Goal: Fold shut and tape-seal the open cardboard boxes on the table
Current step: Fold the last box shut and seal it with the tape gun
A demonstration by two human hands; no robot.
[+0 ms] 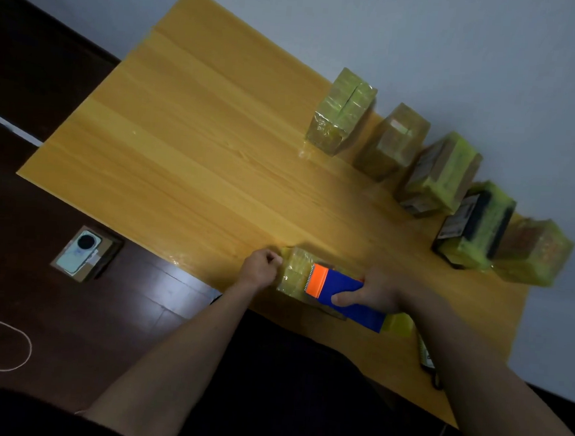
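I am working on a small cardboard box (294, 272) that is sitting between my hands at the near edge of the wooden surface (182, 142). It is wrapped in glossy yellowish tape that is catching the light, so the brown card is barely showing through. Its long axis is running from my left hand across toward my right, roughly along the near edge of the surface.

My left hand (258, 268) is curling its fingers at the box's left end, with the fingertips pinching at the top corner there; whether it is tape or card between them I cannot tell. My right hand (373, 292) is gripping a blue tape dispenser (345, 298), thumb lying along its near side. The dispenser's orange front (317, 281) with its toothed edge is resting on the top of the box and pointing toward my left hand, and its yellowish roll (401, 324) is showing behind my right wrist.

Beyond my right hand five more taped boxes (341, 114) are standing in a row along the far edge. Two of them, the third and fourth from the left, are carrying dark printed labels (454, 221), but the writing is too blurred to read.

Left of my left hand, on the dark floor, a phone (78, 252) is lying on a box.
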